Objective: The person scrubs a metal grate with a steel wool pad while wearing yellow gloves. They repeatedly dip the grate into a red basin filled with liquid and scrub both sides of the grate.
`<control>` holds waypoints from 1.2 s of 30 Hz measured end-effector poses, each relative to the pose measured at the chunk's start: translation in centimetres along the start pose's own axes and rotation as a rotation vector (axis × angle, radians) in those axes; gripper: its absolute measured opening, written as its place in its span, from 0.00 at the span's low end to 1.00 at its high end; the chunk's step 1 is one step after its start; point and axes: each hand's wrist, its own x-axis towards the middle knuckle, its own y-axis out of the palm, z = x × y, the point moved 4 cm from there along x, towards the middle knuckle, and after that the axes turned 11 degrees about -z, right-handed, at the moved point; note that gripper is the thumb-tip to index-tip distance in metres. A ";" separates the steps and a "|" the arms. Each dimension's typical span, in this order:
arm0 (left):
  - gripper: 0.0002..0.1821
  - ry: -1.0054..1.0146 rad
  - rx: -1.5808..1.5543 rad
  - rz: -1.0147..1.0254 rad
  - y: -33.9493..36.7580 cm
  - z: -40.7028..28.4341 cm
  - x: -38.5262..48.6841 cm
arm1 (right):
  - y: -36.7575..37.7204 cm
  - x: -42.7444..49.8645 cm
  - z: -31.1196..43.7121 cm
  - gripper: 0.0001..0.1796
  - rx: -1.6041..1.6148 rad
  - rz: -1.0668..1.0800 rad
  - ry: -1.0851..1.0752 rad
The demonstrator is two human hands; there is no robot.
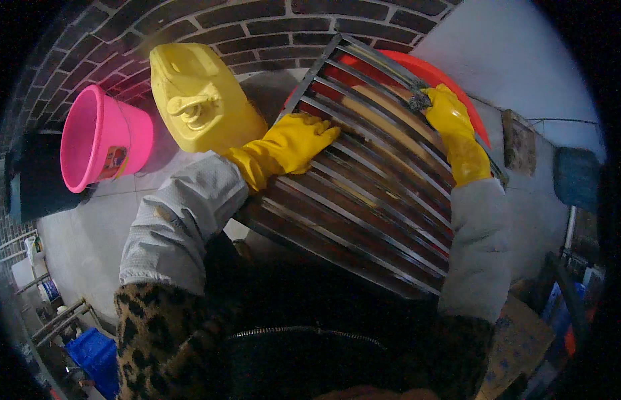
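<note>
A slatted metal panel [358,192] leans at a slant before me, its upper part over a red basin [430,67]. Brown and yellowish grime or liquid shows between the bars. My left hand [293,145], in a yellow rubber glove, lies over the panel's left side with its fingers across the slats; the thumb's hold is not clear. In my right hand [449,117], gloved alike, is a steel wool scrubber [419,98], pressed to the panel's upper right edge. Pale grey sleeve covers reach up both forearms.
A yellow plastic jerrycan [205,100] stands just beyond my left hand. Left of it a pink bucket [130,132] is tilted. A brick wall [260,25] rises behind. Blue crate [95,357] and metal rails lie lower left, cardboard [520,335] lower right.
</note>
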 end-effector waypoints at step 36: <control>0.47 -0.123 0.054 0.154 1.2 0.8 0.1 | 4.1 -11.8 -25.0 0.21 0.051 -0.024 0.700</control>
